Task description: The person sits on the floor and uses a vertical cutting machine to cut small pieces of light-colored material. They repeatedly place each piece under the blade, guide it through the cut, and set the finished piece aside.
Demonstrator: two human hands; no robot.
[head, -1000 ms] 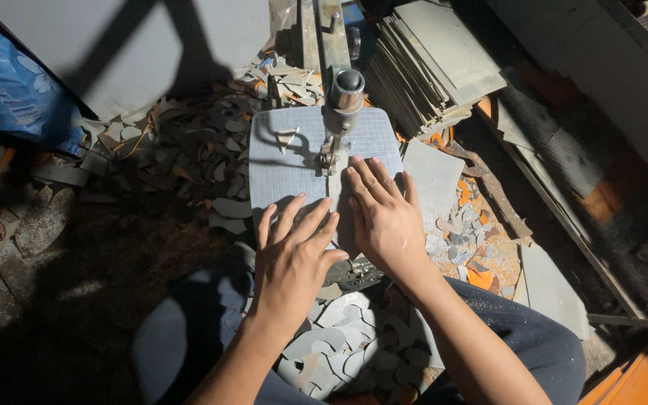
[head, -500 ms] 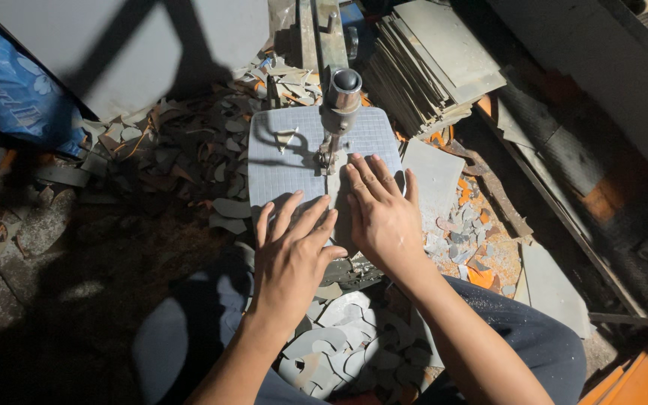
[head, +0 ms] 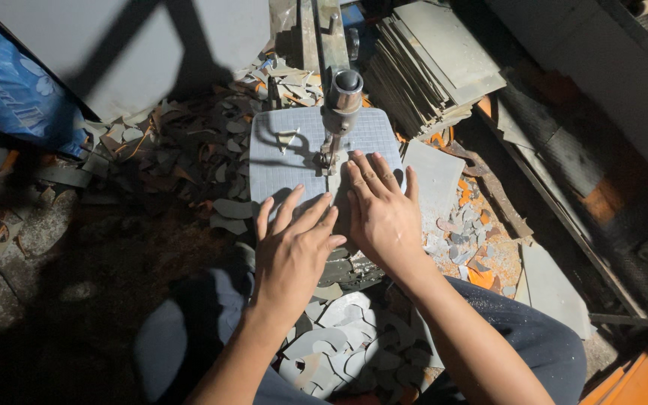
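Grey tile piece pressed flat on the saw table under both our hands.
Largest first: the pale wall panel [head: 114,45] sits far beyond our left hand, and the stack of grey tiles [head: 433,60] lies beyond our right hand, up and to its right. Scrap shards [head: 181,150] spread out left of our left hand. The gridded saw table [head: 286,161] lies under and ahead of both hands, with the saw's metal head [head: 343,94] standing just past our right fingertips. Cut curved pieces [head: 346,337] pile up between our forearms, near our lap. Left hand [head: 294,251] and right hand [head: 380,214] lie side by side, fingers spread and flat, gripping nothing, pressing the grey tile piece [head: 335,199], mostly hidden beneath them.
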